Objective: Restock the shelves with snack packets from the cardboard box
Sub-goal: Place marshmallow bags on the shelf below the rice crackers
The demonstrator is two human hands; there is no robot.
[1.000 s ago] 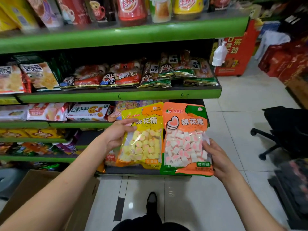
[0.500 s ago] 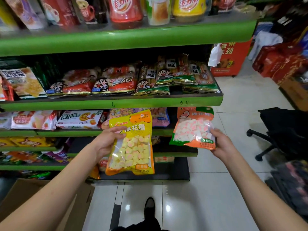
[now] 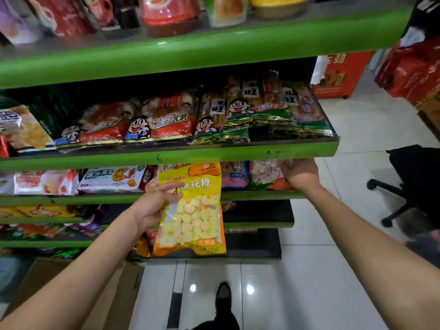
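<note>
Left hand [image 3: 152,208] grips the yellow packet [image 3: 190,210] by its left edge, upright in front of the shelves, clear of them. Right hand [image 3: 301,173] reaches into the third shelf [image 3: 262,195], fingers curled on the orange packet [image 3: 266,177], which looks to be lying on that shelf, though it's blurred. The box [image 3: 71,294] sits on the floor, lower left, contents hidden.

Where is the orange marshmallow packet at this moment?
In the head view it lies right of centre on the third green shelf, under the right hand, beside a pink packet.
</note>
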